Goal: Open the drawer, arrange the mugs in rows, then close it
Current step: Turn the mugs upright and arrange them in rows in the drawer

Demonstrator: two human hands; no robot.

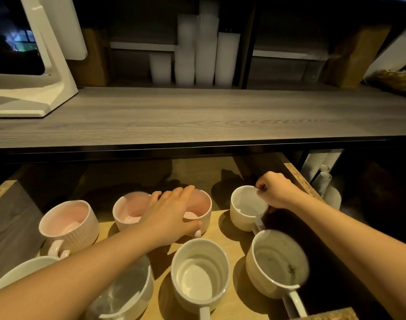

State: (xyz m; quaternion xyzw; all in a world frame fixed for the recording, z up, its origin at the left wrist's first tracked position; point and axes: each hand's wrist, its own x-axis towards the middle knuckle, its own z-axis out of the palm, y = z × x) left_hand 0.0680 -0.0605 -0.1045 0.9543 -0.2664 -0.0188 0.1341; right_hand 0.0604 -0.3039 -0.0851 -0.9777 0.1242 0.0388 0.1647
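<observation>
My left hand (172, 213) clasped the upright pink mug (203, 204) from above, handle toward me; right hand (275, 190) pinched the white mug (245, 212) by its rim.

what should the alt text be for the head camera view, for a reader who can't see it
A person's left hand grips a pink mug from above while the right hand pinches the rim of a white mug, both in an open wooden drawer. Other mugs stand around them, below a grey countertop.
</observation>
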